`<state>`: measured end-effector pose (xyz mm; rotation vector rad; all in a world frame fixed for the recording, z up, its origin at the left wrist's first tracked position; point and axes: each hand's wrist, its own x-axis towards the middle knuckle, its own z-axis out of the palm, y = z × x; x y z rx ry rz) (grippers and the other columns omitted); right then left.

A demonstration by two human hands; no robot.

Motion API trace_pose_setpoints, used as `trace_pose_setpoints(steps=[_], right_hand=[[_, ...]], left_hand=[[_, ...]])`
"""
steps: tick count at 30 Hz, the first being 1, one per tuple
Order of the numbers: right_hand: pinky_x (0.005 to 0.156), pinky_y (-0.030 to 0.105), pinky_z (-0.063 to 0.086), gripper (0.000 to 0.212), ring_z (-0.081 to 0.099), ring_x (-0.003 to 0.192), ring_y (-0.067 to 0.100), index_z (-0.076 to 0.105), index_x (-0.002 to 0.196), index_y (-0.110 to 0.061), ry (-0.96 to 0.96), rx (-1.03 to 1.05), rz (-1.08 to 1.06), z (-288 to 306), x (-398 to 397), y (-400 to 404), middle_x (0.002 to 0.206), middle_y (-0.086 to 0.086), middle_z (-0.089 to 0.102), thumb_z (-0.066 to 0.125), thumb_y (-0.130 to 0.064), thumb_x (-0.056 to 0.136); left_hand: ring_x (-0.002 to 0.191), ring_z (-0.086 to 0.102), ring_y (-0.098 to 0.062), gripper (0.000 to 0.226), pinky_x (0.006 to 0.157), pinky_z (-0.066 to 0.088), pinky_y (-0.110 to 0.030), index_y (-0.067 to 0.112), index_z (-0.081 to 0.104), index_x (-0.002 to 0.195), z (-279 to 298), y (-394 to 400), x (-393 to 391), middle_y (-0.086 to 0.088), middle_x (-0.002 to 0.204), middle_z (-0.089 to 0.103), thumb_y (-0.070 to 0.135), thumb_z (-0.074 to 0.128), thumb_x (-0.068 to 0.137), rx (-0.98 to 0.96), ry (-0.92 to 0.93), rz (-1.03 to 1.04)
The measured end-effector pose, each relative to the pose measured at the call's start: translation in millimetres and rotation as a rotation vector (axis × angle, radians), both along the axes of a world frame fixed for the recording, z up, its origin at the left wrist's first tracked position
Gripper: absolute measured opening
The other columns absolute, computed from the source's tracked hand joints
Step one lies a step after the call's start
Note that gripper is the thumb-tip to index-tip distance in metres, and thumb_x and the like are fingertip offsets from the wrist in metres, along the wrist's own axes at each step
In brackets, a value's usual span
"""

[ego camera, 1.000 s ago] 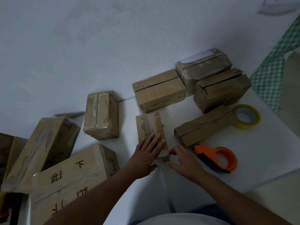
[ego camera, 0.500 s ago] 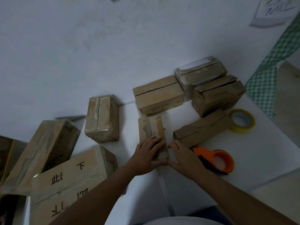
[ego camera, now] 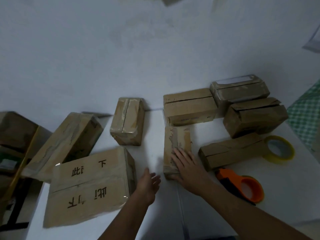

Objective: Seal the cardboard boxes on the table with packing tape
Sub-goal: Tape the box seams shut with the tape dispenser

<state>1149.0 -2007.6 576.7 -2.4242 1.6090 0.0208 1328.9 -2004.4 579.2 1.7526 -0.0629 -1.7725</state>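
Pressing flat with straight fingers, the right hand (ego camera: 187,168) lay on the small cardboard box (ego camera: 176,148) on the white desk (ego camera: 285,179). Left of that box the left hand (ego camera: 148,183) hovered open, touching nothing; right of it sat the orange tape dispenser (ego camera: 242,185).

Large black Chinese characters run across the top of the big box (ego camera: 90,184) at the near left of the bench (ego camera: 285,196) — printed upside down to the camera, in two rows split by the flap seam. Only one is readable, 下, at the right end of the upper row; the others cannot be made out with certainty. Faint print along the side of a smaller box (ego camera: 190,110) is too blurred to read.
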Motion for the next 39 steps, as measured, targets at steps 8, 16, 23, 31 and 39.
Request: trace_pose_setpoints(steps=[8, 16, 23, 31, 39], right_hand=[[0.118, 0.05, 0.012, 0.071, 0.017, 0.148, 0.027, 0.026, 0.152, -0.011, 0.06, -0.058, -0.025, -1.1, 5.0, 14.1, 0.16, 0.01, 0.019, 0.036, -0.051, 0.094], [0.114, 0.049, 0.024, 0.069, 0.032, 0.143, 0.028, 0.041, 0.146, -0.009, 0.027, -0.164, -0.044, -9.7, 7.2, 25.9, 0.154, 0.012, 0.035, 0.043, -0.05, 0.091], [0.116, 0.051, 0.024, 0.067, 0.024, 0.146, 0.028, 0.034, 0.15, -0.01, 0.026, -0.124, -0.042, -7.2, 7.2, 25.9, 0.158, 0.01, 0.026, 0.043, -0.047, 0.094], [0.115, 0.053, 0.025, 0.068, 0.028, 0.144, 0.029, 0.036, 0.148, -0.01, 0.052, -0.153, -0.056, -6.6, 8.3, 26.3, 0.157, 0.011, 0.029, 0.052, -0.046, 0.092], [0.111, 0.053, 0.031, 0.072, 0.036, 0.14, 0.03, 0.043, 0.145, -0.01, 0.081, -0.197, -0.061, -3.1, 10.2, 26.4, 0.153, 0.012, 0.037, 0.064, -0.047, 0.086]], left_hand=[[0.093, 0.066, -0.017, 0.018, 0.092, 0.047, -0.033, 0.013, 0.072, 0.094, -1.5, 16.6, 13.9, -0.001, 0.085, 0.072, 0.03, 0.066, 0.093, -0.208, 0.01, -0.057], [0.082, 0.058, -0.016, 0.013, 0.087, 0.046, -0.032, 0.01, 0.069, 0.085, -4.0, 26.1, 9.7, -0.003, 0.078, 0.065, 0.015, 0.063, 0.095, -0.375, -0.155, -0.068], [0.083, 0.052, -0.019, 0.012, 0.082, 0.047, -0.031, 0.005, 0.064, 0.091, -21.7, 20.5, -4.1, -0.007, 0.083, 0.061, 0.015, 0.06, 0.097, -0.485, -0.205, -0.14], [0.111, 0.055, -0.024, 0.01, 0.099, 0.049, -0.044, 0.026, 0.052, 0.107, -36.2, 15.7, -8.1, -0.008, 0.125, 0.047, 0.034, 0.051, 0.101, -0.481, -0.352, -0.408], [0.096, 0.058, -0.018, 0.008, 0.071, 0.047, -0.022, 0.013, 0.058, 0.103, -32.4, -5.8, -13.1, -0.012, 0.116, 0.057, 0.013, 0.05, 0.099, -0.432, -0.424, -0.509]])
